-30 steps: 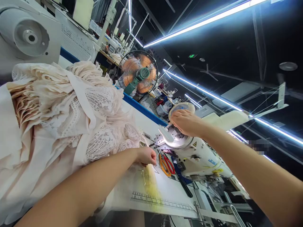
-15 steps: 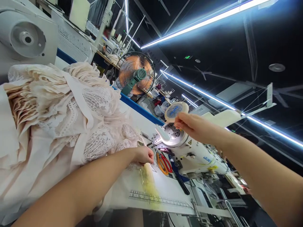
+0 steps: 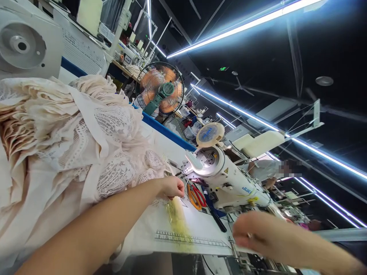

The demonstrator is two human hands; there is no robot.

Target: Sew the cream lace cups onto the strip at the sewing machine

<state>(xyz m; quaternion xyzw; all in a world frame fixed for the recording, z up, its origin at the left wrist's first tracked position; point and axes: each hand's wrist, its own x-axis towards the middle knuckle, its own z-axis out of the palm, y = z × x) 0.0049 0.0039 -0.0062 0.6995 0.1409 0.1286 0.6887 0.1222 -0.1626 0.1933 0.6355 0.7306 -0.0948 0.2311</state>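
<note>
Right hand (image 3: 254, 231) blurred — lace pile (image 3: 116, 124) cut off.

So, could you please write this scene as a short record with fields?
Left grip: curled closed near scissor handles; contents hidden
Right grip: blurred, nearer the camera than the sewing machine; hold unclear
Machine state: white, round cover open
Handle colours: orange and red
Left of picture: pale, lacy cloth pile
Background: fan with orange blades

Strip lights (image 3: 243, 28) glow overhead behind an orange-bladed fan (image 3: 168, 89).
</note>
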